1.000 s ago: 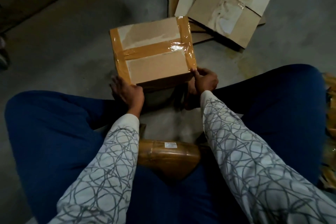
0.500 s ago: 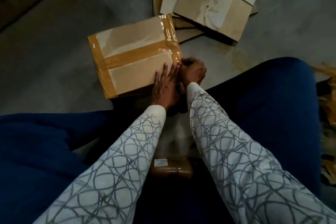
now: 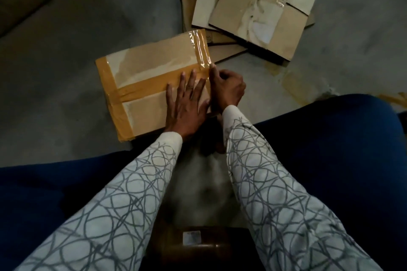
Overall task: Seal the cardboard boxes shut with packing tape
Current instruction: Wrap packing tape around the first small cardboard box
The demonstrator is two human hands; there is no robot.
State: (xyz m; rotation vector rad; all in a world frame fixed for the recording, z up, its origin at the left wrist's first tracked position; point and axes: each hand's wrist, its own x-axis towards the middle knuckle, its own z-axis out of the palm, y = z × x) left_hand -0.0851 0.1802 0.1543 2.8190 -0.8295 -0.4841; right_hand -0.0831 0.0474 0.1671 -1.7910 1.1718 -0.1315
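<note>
l hand (image 3: 187,105) is now up on top of the box (image 3: 152,61); a sec ago it sat down at the near l corner. it lies flat, palm down, fingers straight and spread wide, tips reaching the middle strip of brown tape (image 3: 143,87). vs half a sec ago it's further onto the lid.

r hand (image 3: 228,89) has crept up the box's r edge. its fingers are curled vs the box's r side, thumb tip up at the glossy tape strip (image 3: 201,50) along that edge, near the far r corner. can't tell if it's gripping anything or just pressing. both hands are just beside each other, l thumb close to r wrist.

box sits on the grey floor (image 3: 66,39) in front of the person, turned a bit anticlockwise in view. more tape runs down its l edge, crossing the middle strip.

tape roll (image 3: 198,246) lies in the lap at the bottom, betw the patterned sleeves (image 3: 110,215), dark, w/ a small pale label. blue-clad legs (image 3: 319,149) either side.

flattened boxes (image 3: 259,6) are stacked on the floor beyond the box's far r corner, top one w/ torn clear tape at its centre.
</note>
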